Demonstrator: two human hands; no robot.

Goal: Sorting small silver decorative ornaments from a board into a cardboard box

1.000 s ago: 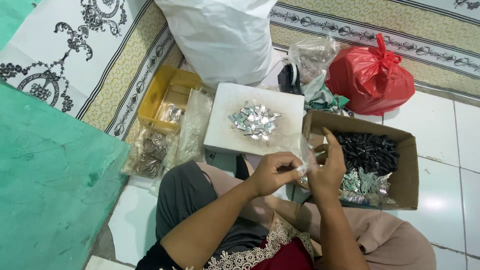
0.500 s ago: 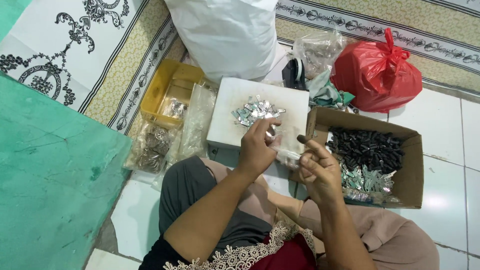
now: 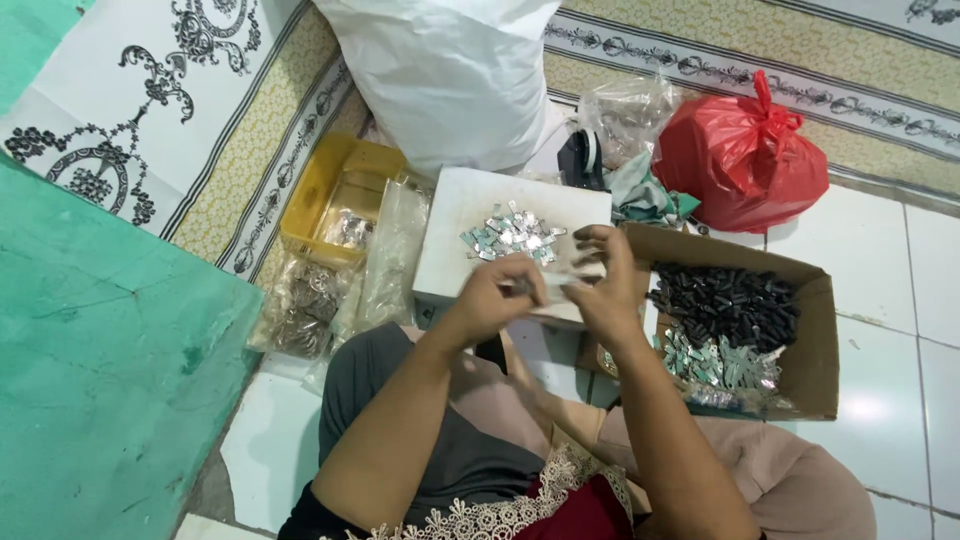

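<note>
Green mat (image 3: 90,400): largest item, creased and matte, cut off at the left and bottom edges. Patterned cloth (image 3: 150,120) beyond it, white with black scrollwork and a yellow border, cut off at the top.

White sack (image 3: 450,70): smooth woven plastic, bulging, top out of view. Red bag (image 3: 740,160): glossy, knotted, contents hidden. Clear bag (image 3: 625,110) between them, crumpled; contents hard to make out.

Carton (image 3: 815,340): brown cardboard, open, on white tile at the person's right. It holds dark caps (image 3: 725,305) heaped at the far end and silvery pieces (image 3: 720,365) at the near end; single shapes too small to tell.

White block (image 3: 470,230): flat and matte, just ahead of the knees, bearing a small metal pile (image 3: 510,238), shiny and angular. Yellow tray (image 3: 335,195) to its left, partly under clear plastic.

Left hand (image 3: 495,295) and right hand (image 3: 600,280) meet over the block's near edge. Their fingers are pinched together on a small pale piece (image 3: 555,290), mostly hidden between the fingertips; its kind cannot be told.

Against half a second ago: the left hand has drawn back from the pile to meet the right, and the right has come up from near the carton's corner.
</note>
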